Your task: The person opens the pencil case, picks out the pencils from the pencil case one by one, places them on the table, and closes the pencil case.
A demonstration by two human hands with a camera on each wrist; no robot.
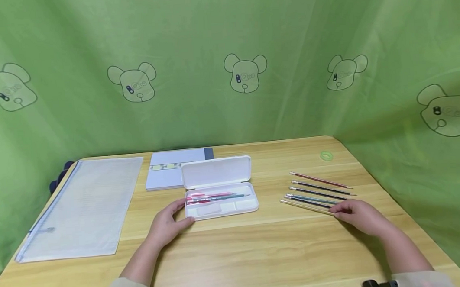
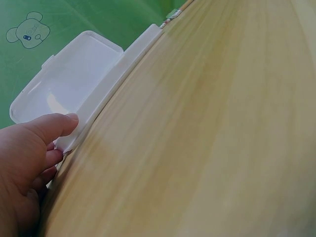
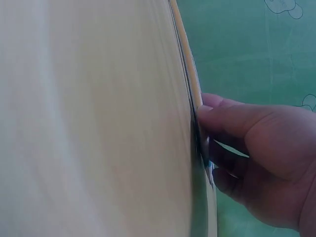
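Observation:
An open white pencil case lies in the middle of the table, its lid raised at the back. Inside are several pens and pencils in pink and teal, and a white eraser. My left hand grips the case's left end, the thumb on its front wall in the left wrist view. To the right, several pencils lie side by side. My right hand pinches the nearest one, a plain wood-coloured pencil, by its right end. That end is hidden under the fingers.
A translucent zip pouch lies flat at the left of the table. Behind the case is a pale notebook with a dark strip. A green ring sits at the far right, and a green curtain hangs around the table.

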